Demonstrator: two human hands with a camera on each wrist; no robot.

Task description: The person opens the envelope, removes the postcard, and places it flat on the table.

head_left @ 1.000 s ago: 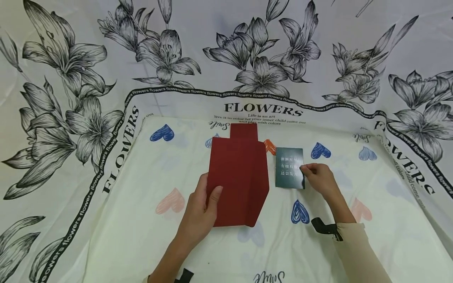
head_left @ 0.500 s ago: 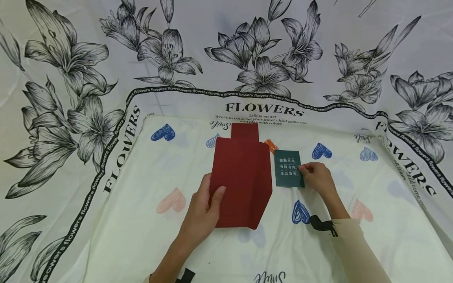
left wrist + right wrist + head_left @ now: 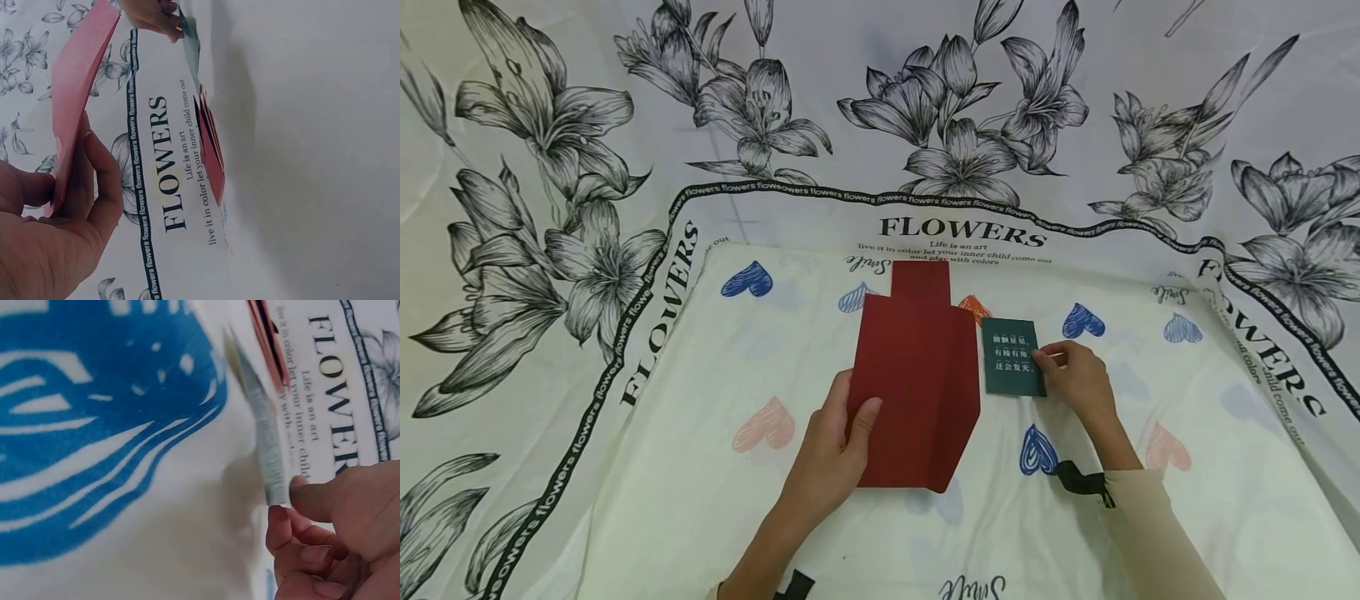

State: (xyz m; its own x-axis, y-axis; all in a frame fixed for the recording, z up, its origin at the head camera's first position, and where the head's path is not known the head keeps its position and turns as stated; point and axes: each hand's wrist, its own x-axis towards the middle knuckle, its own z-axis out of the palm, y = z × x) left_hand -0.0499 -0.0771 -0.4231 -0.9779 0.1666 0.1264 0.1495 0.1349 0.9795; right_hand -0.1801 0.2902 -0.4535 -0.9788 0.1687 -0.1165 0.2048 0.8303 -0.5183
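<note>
While a red envelope (image 3: pixel 910 392) is gripped at its lower left edge by the left hand (image 3: pixel 827 458), thumb across the front, a dark green card (image 3: pixel 1011 358) is pinched at its right edge between the thumb and fingers of the right hand (image 3: pixel 1081 379). Card: printed with three lines of white characters; held just right of the envelope, in a tilted position. Whether its lower edge is touched by the cloth cannot be told surely. Envelope: plain-faced, with an angled flap along its right side — raised above the cloth. Red stack (image 3: pixel 211 150): several layers, laid beyond the envelope and partly hidden by it in the head view. White cloth (image 3: pixel 662 500): patterned with blue, pink and orange hearts — bordered by a lily-printed sheet (image 3: pixel 820 92).
</note>
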